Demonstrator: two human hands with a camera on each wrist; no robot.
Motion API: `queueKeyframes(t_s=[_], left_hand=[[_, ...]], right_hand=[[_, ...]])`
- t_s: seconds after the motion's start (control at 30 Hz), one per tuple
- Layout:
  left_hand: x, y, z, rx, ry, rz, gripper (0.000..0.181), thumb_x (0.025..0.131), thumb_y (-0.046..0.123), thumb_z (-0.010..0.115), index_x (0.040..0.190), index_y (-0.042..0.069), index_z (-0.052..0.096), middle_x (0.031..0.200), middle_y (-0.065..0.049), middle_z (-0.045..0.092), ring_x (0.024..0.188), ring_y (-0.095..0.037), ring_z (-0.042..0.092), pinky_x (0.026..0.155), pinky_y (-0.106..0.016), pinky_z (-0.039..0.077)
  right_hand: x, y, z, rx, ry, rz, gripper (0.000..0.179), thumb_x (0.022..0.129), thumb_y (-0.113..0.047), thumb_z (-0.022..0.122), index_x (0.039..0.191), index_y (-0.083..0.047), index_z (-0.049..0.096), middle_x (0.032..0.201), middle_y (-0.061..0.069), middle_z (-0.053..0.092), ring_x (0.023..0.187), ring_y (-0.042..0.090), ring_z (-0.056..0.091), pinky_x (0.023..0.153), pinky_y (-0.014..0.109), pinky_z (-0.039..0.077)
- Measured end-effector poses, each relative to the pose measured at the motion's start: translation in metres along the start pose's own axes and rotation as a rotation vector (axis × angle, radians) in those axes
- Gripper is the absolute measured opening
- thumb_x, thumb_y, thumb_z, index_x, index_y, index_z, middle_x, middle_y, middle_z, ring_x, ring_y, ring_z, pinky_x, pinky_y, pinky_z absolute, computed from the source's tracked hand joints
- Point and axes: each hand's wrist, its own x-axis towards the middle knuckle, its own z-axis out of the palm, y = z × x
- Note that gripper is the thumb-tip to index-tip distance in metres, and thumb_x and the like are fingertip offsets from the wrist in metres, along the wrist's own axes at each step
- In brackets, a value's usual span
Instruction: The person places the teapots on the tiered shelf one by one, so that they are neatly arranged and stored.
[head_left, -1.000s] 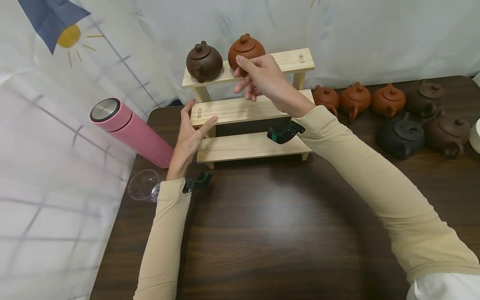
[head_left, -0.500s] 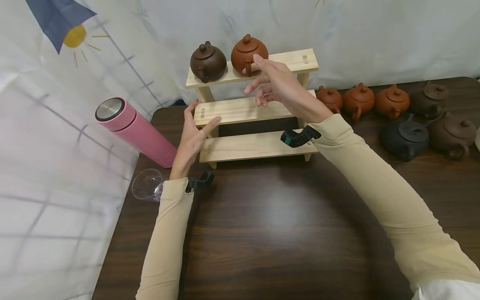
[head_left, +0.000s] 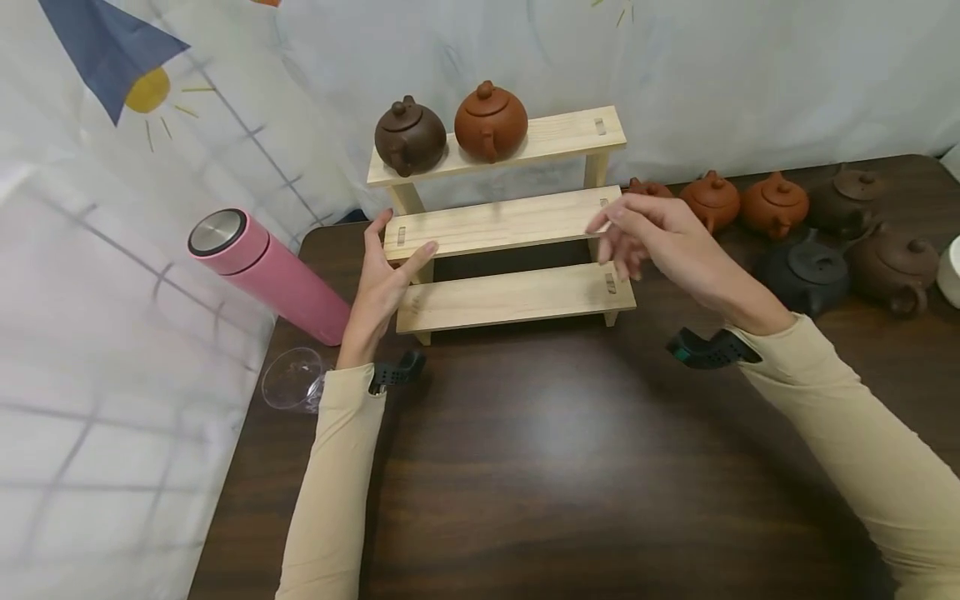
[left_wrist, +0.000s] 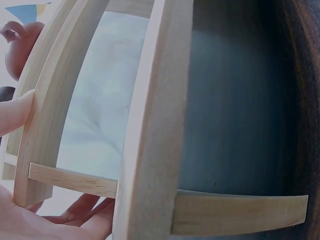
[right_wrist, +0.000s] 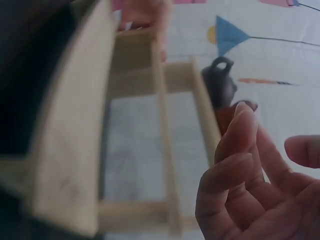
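Observation:
A three-tier wooden display stand [head_left: 502, 221] stands on the dark table. My left hand [head_left: 378, 279] grips the left end of its middle board, the thumb [left_wrist: 15, 112] on the board and other fingers [left_wrist: 95, 215] around the end. On the top board sit a dark brown teapot [head_left: 410, 137] and, to its right, a reddish-orange teapot [head_left: 491, 123]. My right hand [head_left: 667, 246] hovers by the right end of the middle board, holding nothing, its fingers [right_wrist: 240, 135] loosely bent.
Right of the stand, several orange, brown and black teapots [head_left: 806, 267] cluster on the table [head_left: 570, 467], partly behind my right hand. A white object [head_left: 951, 273] shows at the right edge. At left stand a pink bottle [head_left: 277, 279] and a clear glass [head_left: 292, 379].
My right hand has drawn away from the orange teapot on the top board, moving right and toward me. The teapot stays on the board. My left hand keeps its grip on the stand.

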Motion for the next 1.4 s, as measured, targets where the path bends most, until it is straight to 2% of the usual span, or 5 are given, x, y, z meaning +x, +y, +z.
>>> queueKeyframes(t_s=[0.33, 0.6, 0.93, 1.27, 1.4], left_hand=[[0.0, 0.002, 0.001, 0.008, -0.001, 0.004, 0.093, 0.097, 0.023, 0.074, 0.165, 0.013, 0.012, 0.165, -0.017, 0.026, 0.144, -0.021, 0.036, 0.119, -0.036, 0.029], [-0.003, -0.001, -0.001, 0.017, 0.003, -0.012, 0.091, 0.098, 0.024, 0.073, 0.165, 0.013, 0.013, 0.164, -0.017, 0.027, 0.141, -0.021, 0.038, 0.117, -0.035, 0.03], [-0.001, -0.001, 0.001, 0.025, 0.011, 0.0, 0.091, 0.097, 0.025, 0.074, 0.165, 0.013, 0.014, 0.165, -0.015, 0.027, 0.143, -0.02, 0.036, 0.118, -0.034, 0.029], [0.0, 0.0, 0.002, 0.026, 0.019, -0.004, 0.09, 0.097, 0.024, 0.074, 0.165, 0.014, 0.015, 0.165, -0.014, 0.026, 0.143, -0.019, 0.034, 0.118, -0.033, 0.027], [0.0, 0.0, 0.001, 0.025, 0.016, -0.008, 0.091, 0.097, 0.024, 0.073, 0.165, 0.015, 0.014, 0.165, -0.015, 0.027, 0.142, -0.019, 0.036, 0.117, -0.032, 0.028]], right_hand=[[-0.096, 0.041, -0.09, -0.256, 0.131, 0.15, 0.033, 0.114, -0.024, 0.043, 0.118, -0.006, 0.069, 0.085, 0.007, 0.067, 0.063, 0.024, 0.054, 0.054, 0.034, 0.044], [-0.138, 0.063, -0.149, -0.363, 0.287, 0.363, 0.026, 0.114, -0.032, 0.042, 0.108, -0.037, 0.067, 0.078, -0.002, 0.061, 0.06, 0.022, 0.048, 0.053, 0.035, 0.037], [-0.157, 0.092, -0.153, -0.356, 0.171, 0.518, 0.038, 0.114, -0.03, 0.044, 0.094, -0.057, 0.062, 0.081, -0.005, 0.066, 0.066, 0.018, 0.055, 0.057, 0.031, 0.044], [-0.151, 0.099, -0.135, -0.304, 0.23, 0.607, 0.03, 0.108, -0.045, 0.055, 0.097, -0.025, 0.074, 0.077, -0.007, 0.067, 0.067, 0.017, 0.058, 0.061, 0.029, 0.049], [-0.147, 0.103, -0.128, -0.163, 0.306, 0.602, 0.023, 0.106, -0.04, 0.062, 0.091, -0.03, 0.077, 0.073, -0.007, 0.065, 0.064, 0.014, 0.056, 0.06, 0.027, 0.049]])
